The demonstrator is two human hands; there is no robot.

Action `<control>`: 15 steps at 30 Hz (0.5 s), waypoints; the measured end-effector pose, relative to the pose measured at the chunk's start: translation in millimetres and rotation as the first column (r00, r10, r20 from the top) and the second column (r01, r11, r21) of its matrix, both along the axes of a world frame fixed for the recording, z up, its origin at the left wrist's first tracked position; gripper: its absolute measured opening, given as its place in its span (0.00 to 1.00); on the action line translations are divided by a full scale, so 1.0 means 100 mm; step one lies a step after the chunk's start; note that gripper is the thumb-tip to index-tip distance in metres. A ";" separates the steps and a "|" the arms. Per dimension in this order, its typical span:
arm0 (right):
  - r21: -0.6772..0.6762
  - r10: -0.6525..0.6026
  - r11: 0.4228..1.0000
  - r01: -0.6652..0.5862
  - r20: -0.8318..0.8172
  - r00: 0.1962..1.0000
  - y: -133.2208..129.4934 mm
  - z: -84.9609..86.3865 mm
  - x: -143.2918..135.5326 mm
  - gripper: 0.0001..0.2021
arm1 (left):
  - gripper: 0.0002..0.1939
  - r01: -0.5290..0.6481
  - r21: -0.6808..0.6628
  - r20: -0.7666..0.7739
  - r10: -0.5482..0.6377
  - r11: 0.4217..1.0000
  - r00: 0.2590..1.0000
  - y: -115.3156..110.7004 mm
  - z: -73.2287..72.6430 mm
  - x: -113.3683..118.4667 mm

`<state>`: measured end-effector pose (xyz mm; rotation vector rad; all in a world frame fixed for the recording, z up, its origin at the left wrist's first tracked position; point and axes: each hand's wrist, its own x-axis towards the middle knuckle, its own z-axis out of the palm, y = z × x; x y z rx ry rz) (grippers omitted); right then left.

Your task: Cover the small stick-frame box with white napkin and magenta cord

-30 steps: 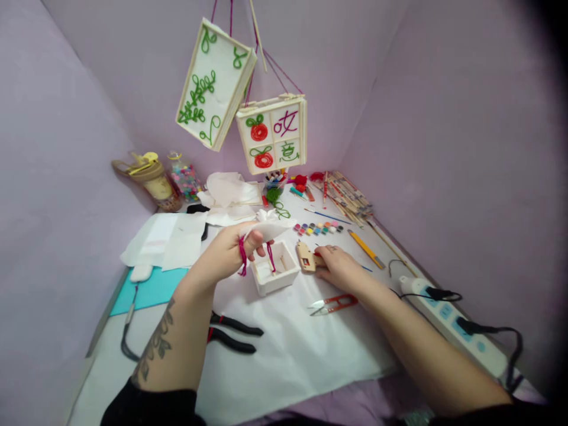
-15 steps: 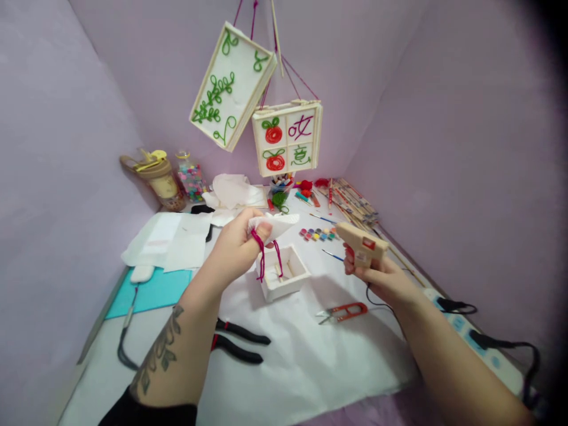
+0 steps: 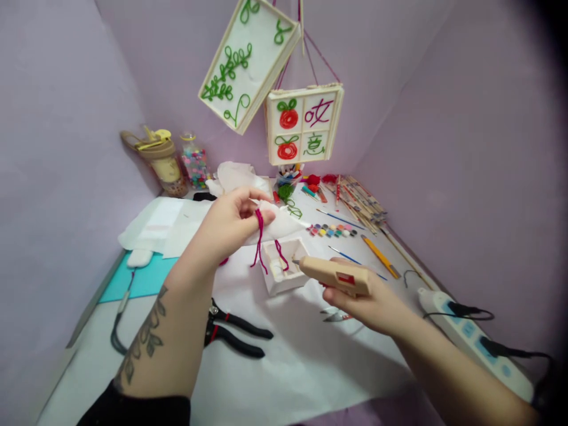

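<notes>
Well, from the head view, our left arm rises from the lower left, its wrist bent so that the hand hangs over the middle of the tabletop (image 3: pixel 306 367). Our right arm comes in from the lower right, forearm slanting inward and low.

Our left hand (image 3: pixel 242 219) is partly curled, thumb and fingers pinching one white sheet (image 3: pixel 286 228), with purple string (image 3: pixel 260 231) dangling from the grip in two ends. Our right hand (image 3: pixel 364 302) is wrapped around the handle of one glue gun (image 3: pixel 335 275); the trigger finger is hidden. The gun points left, its nozzle over the right side of the box (image 3: pixel 284 286) as we see it; we cannot tell whether they touch. That one open white box sits upright below the sheet, and more purple string shows at its opening.

Around these we count one pair of pliers (image 3: pixel 242 336) near our left forearm, one pair of snips (image 3: pixel 336 316) partly covered by our right hand, one yellow cutter (image 3: pixel 380 257) and two blue brushes lying beyond. Farther back stand one cup (image 3: pixel 166 168) and one jar (image 3: pixel 195 165), and two framed panels hang above. At the right, two black plugs sit in one power strip (image 3: pixel 474 340). The paint pots (image 3: pixel 332 231) are too small to count.
</notes>
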<state>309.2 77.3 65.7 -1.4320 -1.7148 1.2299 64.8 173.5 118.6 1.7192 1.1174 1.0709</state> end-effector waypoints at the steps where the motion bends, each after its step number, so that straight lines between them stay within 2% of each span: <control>1: 0.009 0.015 1.000 -0.015 0.011 1.000 0.00 0.02 -0.05 0.11 | 0.12 -0.020 -0.007 0.037 0.020 1.000 0.999 0.02 -0.02 0.01; 5: 0.069 0.008 0.998 -0.013 0.069 0.998 0.06 0.07 -0.21 0.07 | 0.10 -0.058 -0.031 0.129 0.061 0.998 0.990 0.11 -0.11 0.00; 11: 0.184 0.047 0.978 -0.094 0.248 0.968 0.21 0.14 -0.29 0.09 | 0.11 0.033 0.037 -0.042 -0.031 0.999 0.999 0.19 -0.14 -0.14; 15: 0.257 0.114 0.942 -0.218 0.365 0.924 0.30 0.15 -0.32 0.09 | 0.11 -0.017 0.029 0.010 0.017 0.999 1.000 0.21 -0.16 -0.18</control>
